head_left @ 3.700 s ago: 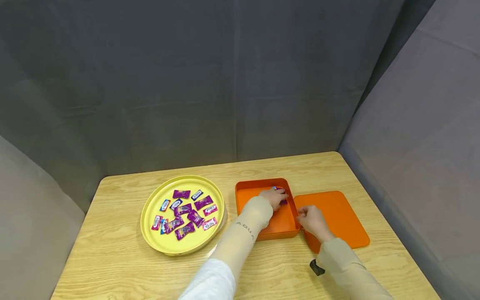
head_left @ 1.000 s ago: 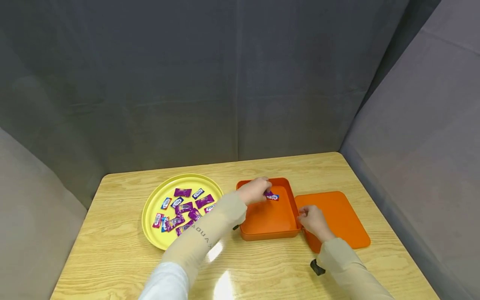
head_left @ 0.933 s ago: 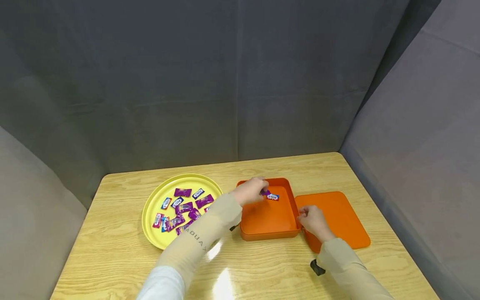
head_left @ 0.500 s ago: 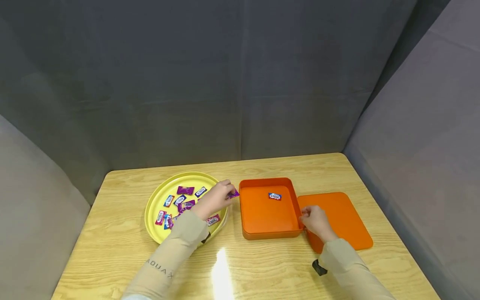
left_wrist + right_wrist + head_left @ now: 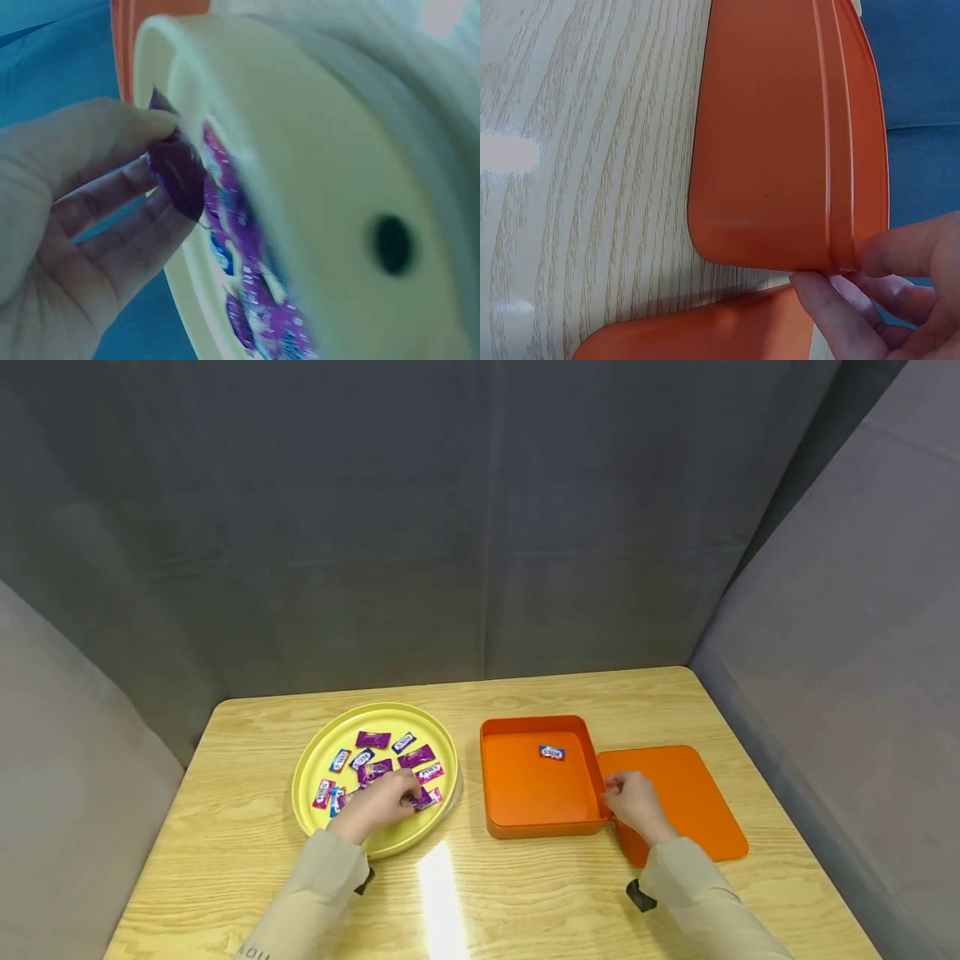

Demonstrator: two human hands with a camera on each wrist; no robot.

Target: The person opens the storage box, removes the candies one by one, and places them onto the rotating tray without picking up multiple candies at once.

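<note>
My left hand [image 5: 378,803] pinches a purple-wrapped candy [image 5: 176,169] between thumb and fingers, low over the right side of the round yellow tray [image 5: 390,717]. Several purple-wrapped candies [image 5: 373,739] and smaller blue, red and pink ones [image 5: 323,793] lie spread on the tray. My right hand [image 5: 635,803] grips the near right corner of the square orange box [image 5: 536,797], its fingertips at the rim in the right wrist view. Inside the box, toward the back, lies one small blue-and-red wrapped candy [image 5: 552,752].
A flat orange lid [image 5: 686,793] lies right of the box, partly under my right hand. All stand on a light wooden table [image 5: 517,893], with dark cloth walls [image 5: 337,568] behind it and paler ones at the sides.
My left hand has lifted the purple candy out of the box and carried it left over the yellow tray. The blue-and-red candy stays in the box. My right hand keeps its grip.
</note>
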